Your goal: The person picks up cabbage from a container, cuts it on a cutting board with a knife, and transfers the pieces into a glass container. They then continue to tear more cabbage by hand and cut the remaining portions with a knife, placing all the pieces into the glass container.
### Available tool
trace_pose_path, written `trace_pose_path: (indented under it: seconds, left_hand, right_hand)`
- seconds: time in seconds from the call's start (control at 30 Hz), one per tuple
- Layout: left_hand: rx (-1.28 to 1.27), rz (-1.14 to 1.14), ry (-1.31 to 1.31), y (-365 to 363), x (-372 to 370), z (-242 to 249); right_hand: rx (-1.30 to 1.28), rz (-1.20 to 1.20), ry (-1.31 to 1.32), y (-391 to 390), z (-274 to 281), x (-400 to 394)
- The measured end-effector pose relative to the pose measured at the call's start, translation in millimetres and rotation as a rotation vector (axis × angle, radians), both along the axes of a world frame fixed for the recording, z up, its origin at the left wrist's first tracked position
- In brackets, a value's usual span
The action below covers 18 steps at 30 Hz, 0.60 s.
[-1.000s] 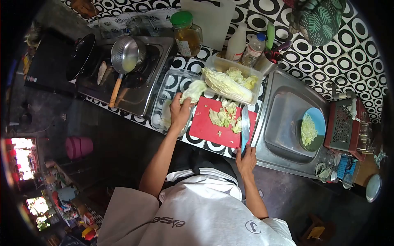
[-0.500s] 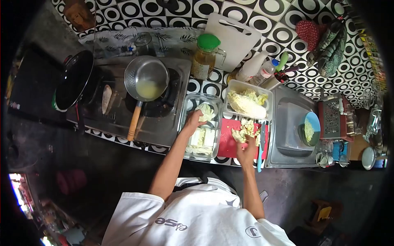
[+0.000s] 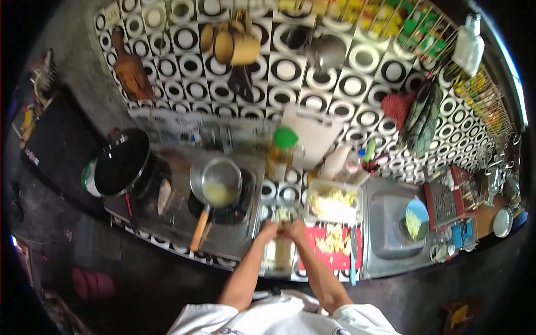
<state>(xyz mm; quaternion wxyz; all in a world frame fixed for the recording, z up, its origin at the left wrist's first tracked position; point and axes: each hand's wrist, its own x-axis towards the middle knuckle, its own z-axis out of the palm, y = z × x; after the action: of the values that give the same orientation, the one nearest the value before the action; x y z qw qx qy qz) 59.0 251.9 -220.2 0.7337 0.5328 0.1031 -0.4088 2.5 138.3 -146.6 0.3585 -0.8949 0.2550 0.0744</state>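
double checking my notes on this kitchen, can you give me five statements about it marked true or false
1. The knife lies at the right side of the red cutting board. True.
2. The left hand and right hand are over the stove. False: both are at the clear container.
3. The saucepan has a wood-coloured handle. True.
4. The blue bowl is empty. False: it holds shredded pale vegetable.
5. The jar has a green lid. True.

saucepan (image 3: 207,172) on stove (image 3: 174,228) | black pan (image 3: 118,164) at left | green-lidded jar (image 3: 280,158) | pink bucket (image 3: 92,285) on floor (image 3: 413,304)
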Motion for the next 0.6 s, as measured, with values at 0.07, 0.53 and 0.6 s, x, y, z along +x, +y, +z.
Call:
trace_pose_path:
  seconds: [0.07, 0.53, 0.6]
  left_hand:
    - [0.169, 0.042, 0.02, 3, -11, 80]
    - [0.308, 0.017, 0.044, -7, -9, 89]
    - [0.516, 0.126, 0.036, -15, -5, 68]
  right_hand:
    - [-0.052, 0.181, 0.002, 12, 73, -3]
    - [-0.044, -0.144, -0.274, 16, -13, 7]
    - [-0.025, -0.1, -0.207, 15, 16, 2]
